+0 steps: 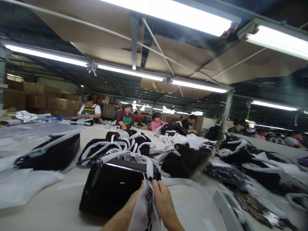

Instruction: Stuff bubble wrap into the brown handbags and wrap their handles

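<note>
Chain strap (149, 205) located at the lower centre of the frame, running down between the two hands inside a white wrapping sheet (138, 210). The right hand (165, 199) is clamped on the sheet's right edge, thumb and forefinger together near its top. The left hand (133, 201) lies against the left edge; its fingers are partly hidden, so whether they are closed cannot be told. Directly behind the hands, left of centre, a glossy black handbag (112, 189) stands upright on the pale worktable (48, 215), white wrap (149, 167) around its strap. A second dark handbag (57, 151) lies at middle left, above a loose white sheet (26, 187). At lower right: a grey holder (226, 208) and clear plastic packaging (240, 179). Co-workers (125, 117) are observed across the table; cardboard boxes (61, 103) are stacked at middle left.
</note>
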{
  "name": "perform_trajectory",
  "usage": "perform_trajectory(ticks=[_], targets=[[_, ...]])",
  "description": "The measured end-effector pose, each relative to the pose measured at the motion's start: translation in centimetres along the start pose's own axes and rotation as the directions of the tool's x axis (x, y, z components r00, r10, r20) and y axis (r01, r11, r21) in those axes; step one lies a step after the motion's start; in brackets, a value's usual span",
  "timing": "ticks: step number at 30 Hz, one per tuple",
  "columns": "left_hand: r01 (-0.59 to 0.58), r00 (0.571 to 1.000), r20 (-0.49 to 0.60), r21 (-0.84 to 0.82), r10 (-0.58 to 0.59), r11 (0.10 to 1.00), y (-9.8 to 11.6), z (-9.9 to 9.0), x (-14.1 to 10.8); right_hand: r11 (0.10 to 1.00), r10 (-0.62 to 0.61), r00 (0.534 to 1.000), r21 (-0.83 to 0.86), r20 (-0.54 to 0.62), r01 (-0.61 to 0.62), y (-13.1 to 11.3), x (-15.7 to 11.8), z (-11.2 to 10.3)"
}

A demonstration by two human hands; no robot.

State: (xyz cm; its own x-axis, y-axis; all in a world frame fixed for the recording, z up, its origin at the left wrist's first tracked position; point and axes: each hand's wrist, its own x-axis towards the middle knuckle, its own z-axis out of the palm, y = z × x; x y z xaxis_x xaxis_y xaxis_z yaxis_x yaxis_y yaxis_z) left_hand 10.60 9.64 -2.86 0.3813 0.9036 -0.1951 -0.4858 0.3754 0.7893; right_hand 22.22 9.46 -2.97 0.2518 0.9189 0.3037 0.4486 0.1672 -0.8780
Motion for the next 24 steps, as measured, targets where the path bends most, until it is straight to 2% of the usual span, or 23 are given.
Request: perform_trajectory(ticks=[2, 8, 13, 16, 24], targets=[[0.006, 1.0, 0.005, -0.056, -0.005, 0.998, -0.7, 0.5, 0.3, 0.999, -0.024, 1.0, -0.045, -0.019, 0.023, 0.1, -0.2, 0.1], [0.054, 0.994, -0.077, -0.275, -0.078, 0.96, -2.2, 1.3, -0.1, 0.983, -0.062, 0.997, -0.178, -0.039, 0.054, -0.1, -0.9, 0.5], [0.131, 0.991, 0.004, -0.301, -0.136, 0.945, -1.9, 1.7, -0.4, 0.955, -0.043, 0.999, -0.294, -0.023, 0.035, -0.3, -1.1, -0.1], [0.118, 0.993, 0.005, -0.28, -0.122, 0.953, -1.4, 1.9, -0.5, 0.944, -0.074, 0.997, -0.323, 0.016, 0.075, -0.5, -0.8, -0.8], [0.109, 0.993, 0.071, -0.267, -0.093, 0.958, -2.1, 1.0, 0.3, 0.956, -0.137, 0.978, -0.236, 0.159, 0.172, 0.0, 0.9, -1.7]])
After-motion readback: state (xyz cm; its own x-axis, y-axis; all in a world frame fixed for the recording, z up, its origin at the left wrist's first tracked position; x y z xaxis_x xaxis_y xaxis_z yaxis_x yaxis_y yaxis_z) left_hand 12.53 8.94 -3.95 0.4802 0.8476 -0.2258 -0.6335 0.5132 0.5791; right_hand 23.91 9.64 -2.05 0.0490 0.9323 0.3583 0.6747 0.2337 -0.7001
